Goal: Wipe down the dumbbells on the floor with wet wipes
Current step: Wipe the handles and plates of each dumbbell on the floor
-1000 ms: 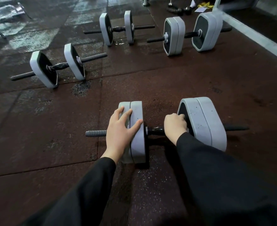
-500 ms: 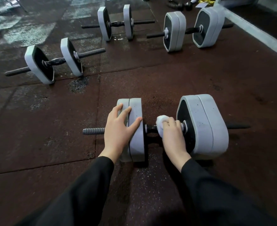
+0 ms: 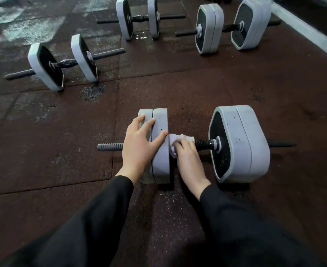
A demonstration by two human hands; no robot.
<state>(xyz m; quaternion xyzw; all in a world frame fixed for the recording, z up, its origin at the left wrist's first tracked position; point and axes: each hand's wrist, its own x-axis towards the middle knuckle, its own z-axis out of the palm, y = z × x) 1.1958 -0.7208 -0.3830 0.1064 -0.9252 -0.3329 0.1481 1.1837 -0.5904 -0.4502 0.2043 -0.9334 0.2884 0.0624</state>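
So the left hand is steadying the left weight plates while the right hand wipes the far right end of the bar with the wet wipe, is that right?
Not quite. The right hand presses the wet wipe on the handle between the plates, right beside the left weight plates, not on the far right end of the bar, which sticks out untouched. The left hand does rest on those plates. The head view shows it.

- Right hand (image 3: 185, 153) slid left along the bar (image 3: 204, 145), away from the right weight block (image 3: 239, 143), now against the left weight block (image 3: 159, 145).
- Wet wipe (image 3: 178, 140), hidden a second ago, now showing white above the knuckles.
- Knurled stretch of bar now uncovered.
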